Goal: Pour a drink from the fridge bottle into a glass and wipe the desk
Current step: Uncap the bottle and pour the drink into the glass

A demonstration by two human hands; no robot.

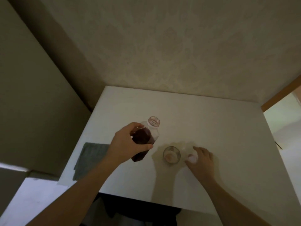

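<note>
Spillage was the main risk. Our left hand [126,144] gripped the uncapped bottle [145,138] left of the glass [172,154] on the worktop [203,121]; our right hand [201,159] pinched the cap [192,158]. A fast tilt could overshoot the narrow rim.

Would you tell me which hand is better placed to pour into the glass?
Left. The left hand already grips the open bottle beside the glass; the right hand holds the cap.
</note>
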